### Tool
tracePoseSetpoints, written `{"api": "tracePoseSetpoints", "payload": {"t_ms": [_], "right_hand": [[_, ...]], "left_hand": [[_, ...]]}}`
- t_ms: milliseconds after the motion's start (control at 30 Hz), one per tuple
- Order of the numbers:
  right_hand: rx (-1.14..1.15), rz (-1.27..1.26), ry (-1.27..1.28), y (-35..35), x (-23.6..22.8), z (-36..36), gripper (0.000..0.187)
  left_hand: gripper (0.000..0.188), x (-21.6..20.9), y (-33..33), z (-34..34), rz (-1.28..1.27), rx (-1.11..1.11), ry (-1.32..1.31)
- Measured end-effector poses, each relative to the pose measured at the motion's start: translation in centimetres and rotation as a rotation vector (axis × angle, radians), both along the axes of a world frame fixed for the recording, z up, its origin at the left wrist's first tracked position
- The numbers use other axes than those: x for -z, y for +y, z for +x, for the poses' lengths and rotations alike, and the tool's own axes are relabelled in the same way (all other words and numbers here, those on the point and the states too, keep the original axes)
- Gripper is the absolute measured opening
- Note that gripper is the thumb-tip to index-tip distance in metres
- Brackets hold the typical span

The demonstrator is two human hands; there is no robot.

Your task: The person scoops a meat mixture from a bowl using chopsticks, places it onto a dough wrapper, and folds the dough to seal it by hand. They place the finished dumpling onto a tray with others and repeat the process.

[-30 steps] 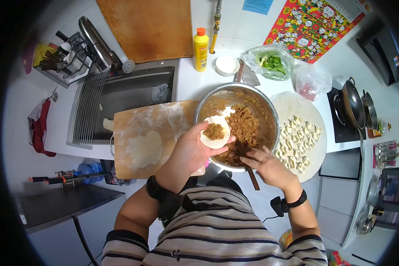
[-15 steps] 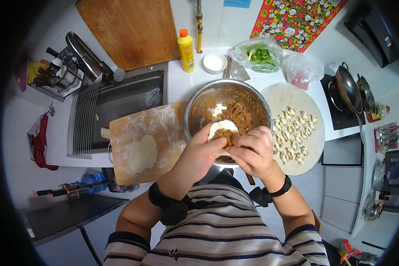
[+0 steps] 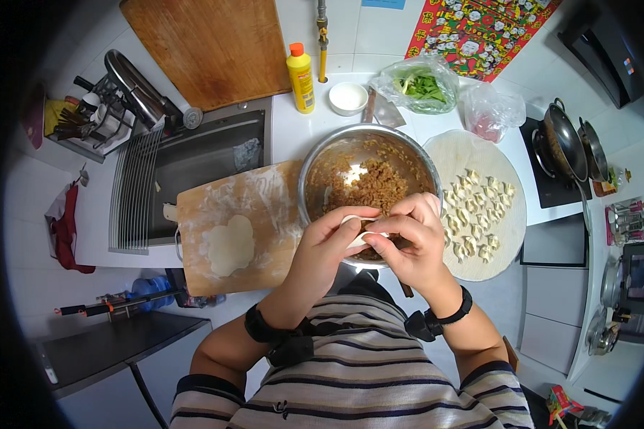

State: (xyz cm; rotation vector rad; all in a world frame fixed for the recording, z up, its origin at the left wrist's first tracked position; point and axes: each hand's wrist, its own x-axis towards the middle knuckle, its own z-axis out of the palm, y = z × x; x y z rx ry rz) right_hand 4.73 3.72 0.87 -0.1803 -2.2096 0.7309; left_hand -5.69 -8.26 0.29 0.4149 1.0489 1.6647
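Over the near rim of a steel bowl [image 3: 426, 161], both hands close on one dumpling [image 3: 355, 242], a white wrapper folded over with its edges partly drawn together. My left hand [image 3: 320, 247] cradles it between thumb and fingers. The fingertips of my right hand [image 3: 416, 239] pinch its right side. Brown minced filling [image 3: 379, 182] lies in the bowl below. A brown stick end [image 3: 406, 289] shows below my right hand; whether it is held I cannot tell. Rows of folded dumplings [image 3: 472, 230] sit on a round pale board [image 3: 504, 254] at the right.
Left of the bowl, a floured wooden board [image 3: 193, 214] carries a stack of flat wrappers [image 3: 231, 247]. Behind it is the sink [image 3: 193, 154]. A white bowl [image 3: 348, 99], yellow bottle [image 3: 300, 79], cleaver [image 3: 388, 114] and bagged greens [image 3: 418, 87] stand behind; a wok [image 3: 565, 139] is far right.
The wrapper, open with filling showing half a second ago, is now folded over the filling. My right fingers have moved in to pinch its edge.
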Motion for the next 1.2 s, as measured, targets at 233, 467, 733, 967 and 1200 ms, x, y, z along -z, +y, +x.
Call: {"api": "tracePoseSetpoints", "payload": {"t_ms": [233, 467, 733, 967, 1200], "right_hand": [[0.091, -0.101, -0.019, -0.7, -0.5, 0.1, 0.016], [0.030, -0.033, -0.051, -0.5, -1.2, -0.3, 0.025], [-0.105, 0.011, -0.056, -0.2, -1.6, 0.0, 0.014], [-0.151, -0.121, -0.158, -0.3, -2.8, -0.2, 0.078], [-0.421, -0.215, -0.220, 0.5, -2.0, -1.2, 0.079]], "left_hand": [[0.030, 0.3, -0.8, 0.2, 0.093, 0.028, 0.177], [0.047, -0.3, -1.2, 0.1, 0.138, -0.020, 0.307], [0.047, -1.3, -1.5, -0.4, 0.073, 0.055, 0.403], [0.031, -1.6, -2.0, -1.4, 0.029, 0.028, 0.281], [0.031, -1.5, -1.8, -1.9, 0.120, 0.205, 0.080]]}}
